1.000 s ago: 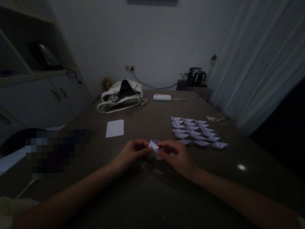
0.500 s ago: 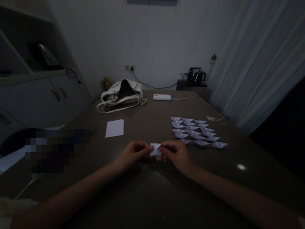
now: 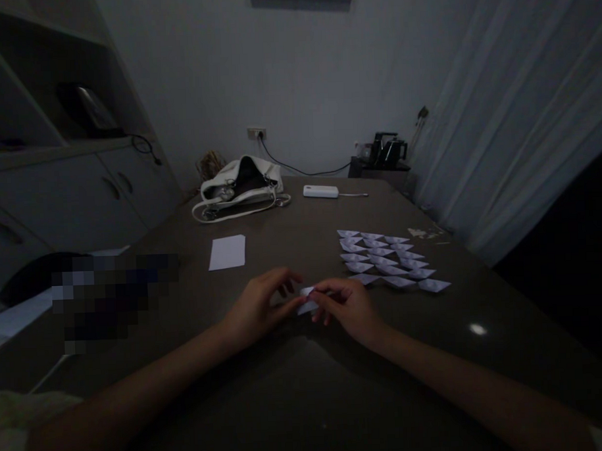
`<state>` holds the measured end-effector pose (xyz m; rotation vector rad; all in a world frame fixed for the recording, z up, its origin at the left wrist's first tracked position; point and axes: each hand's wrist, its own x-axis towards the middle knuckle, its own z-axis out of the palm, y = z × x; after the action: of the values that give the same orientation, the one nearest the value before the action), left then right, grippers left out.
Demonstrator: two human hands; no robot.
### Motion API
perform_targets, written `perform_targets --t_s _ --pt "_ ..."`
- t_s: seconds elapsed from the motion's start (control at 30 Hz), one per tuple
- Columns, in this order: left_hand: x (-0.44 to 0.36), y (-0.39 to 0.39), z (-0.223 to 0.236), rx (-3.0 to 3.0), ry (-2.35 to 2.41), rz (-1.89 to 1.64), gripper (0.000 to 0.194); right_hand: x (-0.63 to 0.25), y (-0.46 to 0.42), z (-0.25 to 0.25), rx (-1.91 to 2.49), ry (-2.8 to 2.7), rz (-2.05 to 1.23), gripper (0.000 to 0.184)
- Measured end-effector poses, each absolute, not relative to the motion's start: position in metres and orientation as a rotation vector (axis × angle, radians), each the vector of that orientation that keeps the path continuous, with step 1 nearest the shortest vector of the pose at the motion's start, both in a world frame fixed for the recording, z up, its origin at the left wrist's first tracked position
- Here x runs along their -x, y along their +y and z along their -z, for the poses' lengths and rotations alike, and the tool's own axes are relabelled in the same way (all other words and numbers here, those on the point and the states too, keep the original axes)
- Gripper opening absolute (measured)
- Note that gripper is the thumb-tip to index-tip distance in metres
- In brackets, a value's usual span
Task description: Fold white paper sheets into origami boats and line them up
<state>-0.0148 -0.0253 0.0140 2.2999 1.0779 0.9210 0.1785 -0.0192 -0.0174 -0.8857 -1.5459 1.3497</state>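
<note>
A small folded piece of white paper is between my hands, above the middle of the dark table. My right hand pinches it between thumb and fingers. The thumb of my left hand touches the paper's left side, while the other fingers are lifted away from it, so that hand is open. Fingertips hide part of the paper. To the right, several folded paper boats lie in rows. A stack of white paper sheets lies to the left, beyond my left hand.
A white handbag stands at the back left of the table. Right of it lies a white power bank with a short cable. A black kettle sits on a low stand past the far edge. The left side holds a blurred-out patch.
My left fingers have opened and lifted off the paper, leaving the thumb against it. The paper has tilted in my right hand's pinch. The boats and sheets stay put.
</note>
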Motion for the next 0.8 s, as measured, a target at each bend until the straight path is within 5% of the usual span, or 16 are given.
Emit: perform_targets --t_s 0.27,0.8 --pt "0.013 -0.032 -0.012 -2.505 1.068 -1.008 0.005 -0.177 -0.023 0.011 0.88 -1.542 -1.423 0.022" --pt "0.004 -0.038 -0.007 -2.468 1.119 -0.981 0.004 -0.175 -0.025 0.01 1.054 -1.576 -1.317 0.011"
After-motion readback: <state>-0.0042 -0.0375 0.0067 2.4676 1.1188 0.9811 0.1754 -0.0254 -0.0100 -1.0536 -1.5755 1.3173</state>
